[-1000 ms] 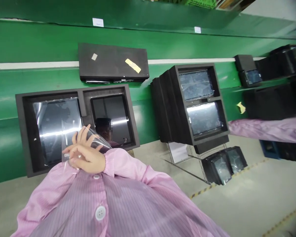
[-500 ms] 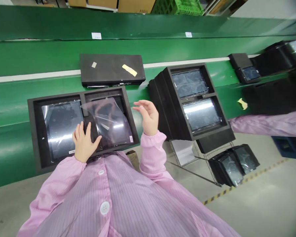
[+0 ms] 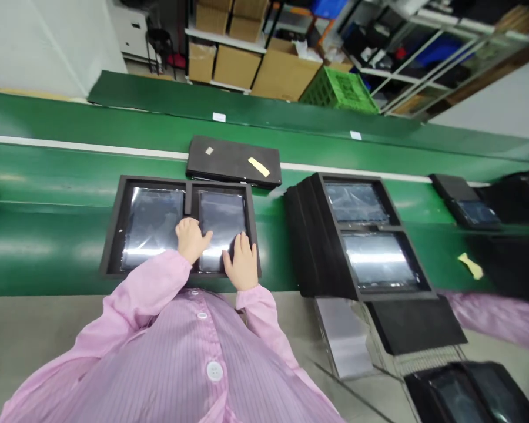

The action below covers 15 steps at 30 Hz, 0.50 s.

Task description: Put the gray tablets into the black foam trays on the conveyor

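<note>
In the head view, a black tray (image 3: 154, 181) lies on the green worktop (image 3: 39, 241) in front of the person, with a left panel (image 3: 156, 220) and a right panel (image 3: 220, 220) in its two compartments. The left hand (image 3: 191, 239) is at the divider, thumb out over the right panel, fingers slightly bent and gripping nothing. The right hand (image 3: 242, 262) lies with extended fingers on the right panel's near right corner, also gripping nothing. The hands are apart and cover parts of that panel.

Just behind the tray, a black slab (image 3: 233, 158) blocks the far side. To the right stands a tray stack (image 3: 304, 235), its top tray holding two more film-covered panels. Farther right are a torn yellow scrap (image 3: 471, 266) and a co-worker's pink sleeve (image 3: 498, 317). Beyond the worktop are cardboard boxes (image 3: 286, 70) and a green crate (image 3: 344, 91).

The slab bears a yellow strip (image 3: 259, 167) and a small pale sticker (image 3: 208, 151). Two white labels (image 3: 219, 117) sit on the far ledge; their writing is too small to read.
</note>
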Motion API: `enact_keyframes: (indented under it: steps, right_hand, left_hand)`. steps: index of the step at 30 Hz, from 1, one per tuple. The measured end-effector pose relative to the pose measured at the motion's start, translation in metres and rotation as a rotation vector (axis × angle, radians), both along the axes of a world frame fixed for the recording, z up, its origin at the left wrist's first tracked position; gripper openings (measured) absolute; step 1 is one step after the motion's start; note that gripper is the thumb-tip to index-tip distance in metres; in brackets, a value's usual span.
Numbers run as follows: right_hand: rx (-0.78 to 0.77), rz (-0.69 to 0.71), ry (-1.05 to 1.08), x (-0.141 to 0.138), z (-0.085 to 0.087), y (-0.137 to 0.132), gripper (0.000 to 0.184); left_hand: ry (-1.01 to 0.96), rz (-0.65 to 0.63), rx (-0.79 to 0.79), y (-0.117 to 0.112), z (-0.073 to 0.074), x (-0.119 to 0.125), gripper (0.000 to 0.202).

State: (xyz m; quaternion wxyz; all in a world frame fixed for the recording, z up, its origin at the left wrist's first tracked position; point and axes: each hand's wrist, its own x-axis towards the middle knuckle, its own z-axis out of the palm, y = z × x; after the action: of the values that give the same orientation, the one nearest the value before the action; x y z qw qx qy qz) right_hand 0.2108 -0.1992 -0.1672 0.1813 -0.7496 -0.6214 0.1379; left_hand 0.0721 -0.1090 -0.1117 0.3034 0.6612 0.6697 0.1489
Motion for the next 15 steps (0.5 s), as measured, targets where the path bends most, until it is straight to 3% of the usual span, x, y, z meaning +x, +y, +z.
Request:
enact_keyframes:
  steps: [3,7,10,12,15]
  right_hand:
    - [0.064,-0.026,0.141,0.014,-0.005,0.005,0.061]
    - [0.120,-0.159,0.408,0.028,-0.001,0.020,0.071]
    - [0.094,-0.228,0.653,0.019,0.004,0.030,0.083]
    - [0.021,-0.168,0.794,0.005,0.007,0.038,0.079]
    - [-0.065,0.000,0.876,-0.022,0.012,0.052,0.065]
  left_hand:
    - [-0.195,0.003,-0.021,-0.007,0.009,0.006,0.044]
    - [-0.439,0.014,-0.055,-0.017,0.014,0.001,0.043]
    - [-0.584,0.090,-0.054,-0.021,0.013,-0.028,0.056]
    - [-0.654,0.135,-0.054,-0.021,0.012,-0.058,0.068]
    - [-0.626,0.154,-0.029,-0.014,0.007,-0.105,0.053]
